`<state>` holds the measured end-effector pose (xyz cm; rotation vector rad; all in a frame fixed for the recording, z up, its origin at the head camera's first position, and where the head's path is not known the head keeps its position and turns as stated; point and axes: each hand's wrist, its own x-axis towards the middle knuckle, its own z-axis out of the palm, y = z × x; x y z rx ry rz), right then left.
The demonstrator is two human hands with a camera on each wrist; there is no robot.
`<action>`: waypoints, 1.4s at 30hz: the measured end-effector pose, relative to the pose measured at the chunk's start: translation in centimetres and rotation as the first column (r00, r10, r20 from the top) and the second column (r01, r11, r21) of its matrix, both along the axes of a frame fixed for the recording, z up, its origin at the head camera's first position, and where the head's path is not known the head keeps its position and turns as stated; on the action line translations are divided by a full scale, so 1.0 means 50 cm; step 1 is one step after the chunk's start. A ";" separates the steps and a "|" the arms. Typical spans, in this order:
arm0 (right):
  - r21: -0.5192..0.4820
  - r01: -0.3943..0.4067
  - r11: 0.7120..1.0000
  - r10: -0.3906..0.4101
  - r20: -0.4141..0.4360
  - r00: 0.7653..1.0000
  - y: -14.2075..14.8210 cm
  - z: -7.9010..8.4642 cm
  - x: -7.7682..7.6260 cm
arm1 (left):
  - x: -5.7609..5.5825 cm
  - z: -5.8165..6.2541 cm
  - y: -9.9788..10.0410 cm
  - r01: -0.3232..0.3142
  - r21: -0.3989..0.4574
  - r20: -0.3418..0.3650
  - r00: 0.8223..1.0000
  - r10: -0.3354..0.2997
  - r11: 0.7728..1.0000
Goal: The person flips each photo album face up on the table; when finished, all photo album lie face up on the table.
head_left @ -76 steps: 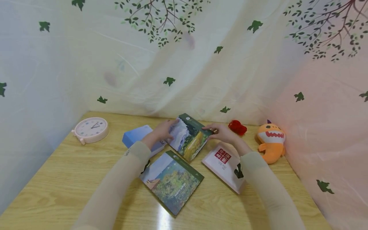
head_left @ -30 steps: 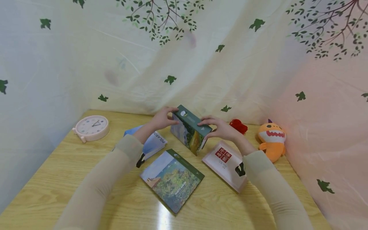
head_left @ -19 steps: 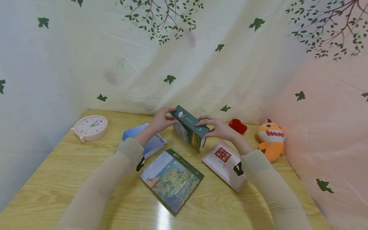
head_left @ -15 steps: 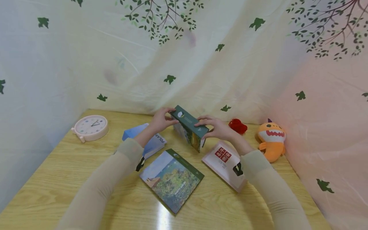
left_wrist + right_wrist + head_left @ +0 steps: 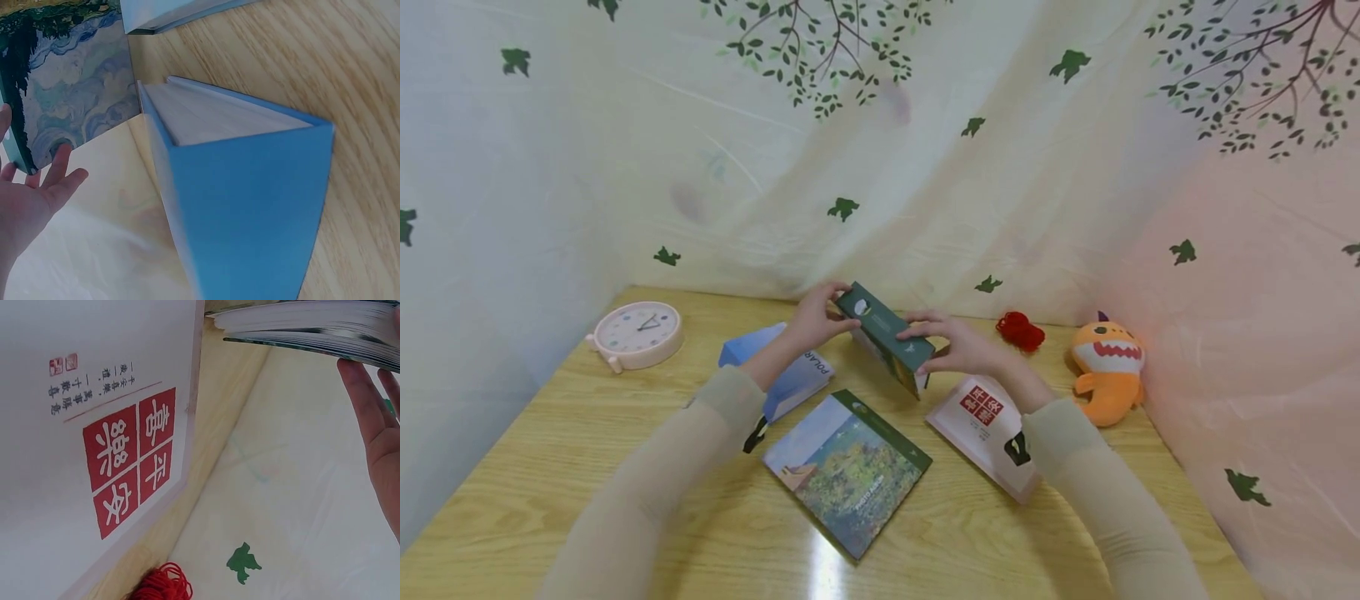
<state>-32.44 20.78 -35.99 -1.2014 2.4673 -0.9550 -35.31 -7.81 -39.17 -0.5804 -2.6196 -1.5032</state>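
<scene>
Both hands hold a photo album (image 5: 883, 327) near the back of the table, its dark green spine facing up. My left hand (image 5: 811, 323) pinches the spine's far left end between thumb and fingers. At the right end, my right hand (image 5: 964, 346) grips it the same way. The left wrist view shows the album's swirling painted cover (image 5: 81, 87) beside the left hand (image 5: 28, 206). In the right wrist view its page edges (image 5: 312, 328) fan slightly apart above the right hand (image 5: 381, 437). A similar painted photo album (image 5: 853, 479) lies flat in front.
Left of the hands, a blue Polaroid album (image 5: 801, 379) stands with its covers slightly spread. A pale pink album (image 5: 977, 433) with red characters lies under the right forearm. Around them are a pink clock (image 5: 640, 333), a red cord bundle (image 5: 1020, 332) and an orange shark plush (image 5: 1108, 371).
The held album has turned from cover facing up to spine facing up. Over the last half second it has shifted slightly left, with both hands following.
</scene>
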 end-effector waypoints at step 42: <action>-0.005 0.077 0.997 -0.077 -0.069 0.995 -0.030 -0.069 0.029 | 0.021 -0.037 -0.068 0.197 -0.033 -0.019 0.980 -0.198 0.980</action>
